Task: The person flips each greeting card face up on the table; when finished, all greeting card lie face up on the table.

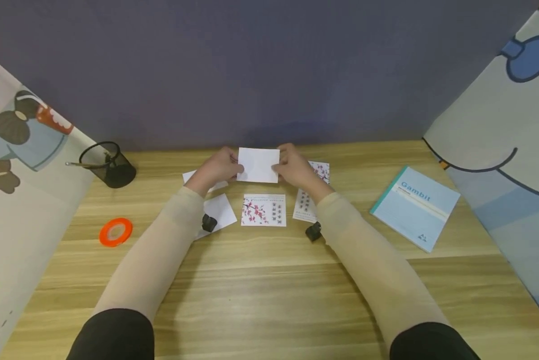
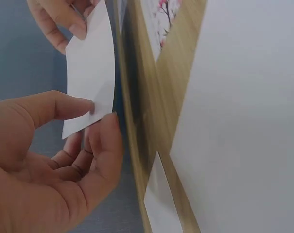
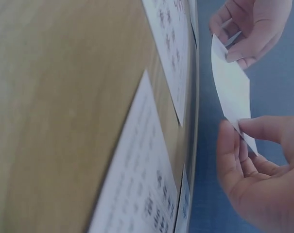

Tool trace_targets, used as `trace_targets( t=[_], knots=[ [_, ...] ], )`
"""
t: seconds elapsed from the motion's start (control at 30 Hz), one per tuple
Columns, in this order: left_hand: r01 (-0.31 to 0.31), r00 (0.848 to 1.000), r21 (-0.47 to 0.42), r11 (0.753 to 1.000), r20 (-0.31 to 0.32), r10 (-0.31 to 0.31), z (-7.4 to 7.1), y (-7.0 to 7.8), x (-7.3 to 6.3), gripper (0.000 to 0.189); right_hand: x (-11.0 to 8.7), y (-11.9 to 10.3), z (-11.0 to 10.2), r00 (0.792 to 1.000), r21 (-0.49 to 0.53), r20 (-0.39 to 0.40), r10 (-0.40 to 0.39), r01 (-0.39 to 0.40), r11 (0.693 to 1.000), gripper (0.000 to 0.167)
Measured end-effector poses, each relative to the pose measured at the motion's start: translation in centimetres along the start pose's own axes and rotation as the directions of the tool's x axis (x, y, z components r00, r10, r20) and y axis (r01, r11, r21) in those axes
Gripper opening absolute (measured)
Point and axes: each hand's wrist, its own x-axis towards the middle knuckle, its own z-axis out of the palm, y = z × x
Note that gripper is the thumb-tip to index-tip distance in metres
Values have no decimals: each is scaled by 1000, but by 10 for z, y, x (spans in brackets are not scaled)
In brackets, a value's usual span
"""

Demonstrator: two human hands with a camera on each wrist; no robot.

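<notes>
Between both hands a white card (image 1: 258, 165) is held up near the table's back edge, its blank face toward the head camera. My left hand (image 1: 220, 166) pinches its left side between thumb and fingers; my right hand (image 1: 294, 167) pinches the right side the same way. In the left wrist view the card (image 2: 91, 68) looks slightly bowed. Below it lies a card printed with pink blossoms and dark characters (image 1: 264, 210). Blank white cards (image 1: 222, 210) lie under the left forearm, and more blossom cards (image 1: 304, 206) lie by the right forearm, partly hidden by the arms.
A light blue notebook (image 1: 415, 207) lies at the right. On the left are an orange tape roll (image 1: 115, 232) and a black mesh pen holder (image 1: 114, 167) tipped toward the wall. A dark partition (image 1: 269, 75) rises behind the table, with printed panels at both sides.
</notes>
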Motion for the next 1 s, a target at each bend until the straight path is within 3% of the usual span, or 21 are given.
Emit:
trace_targets(
  t=[0.13,0.3,0.57,0.73,1.0],
  knots=[
    [4,1000,-66,998,-14,-5,1,3,-3,17,-4,-1,-5,1000,26,-22,-1,2,1000,67],
    [14,1000,-148,989,-25,-18,2,9,-5,42,-9,-4,-11,998,41,-61,-15,17,999,63],
    [-66,997,-175,982,-57,57,3,15,-11,37,-13,-4,-14,992,90,-106,-69,79,993,65],
    [-120,992,-152,981,-65,111,5,15,-15,32,-15,-1,-14,989,88,-131,-66,78,993,67],
    [-209,976,-30,977,-72,207,7,15,-20,24,-16,4,-15,981,52,-156,-113,122,991,57]
  ],
)
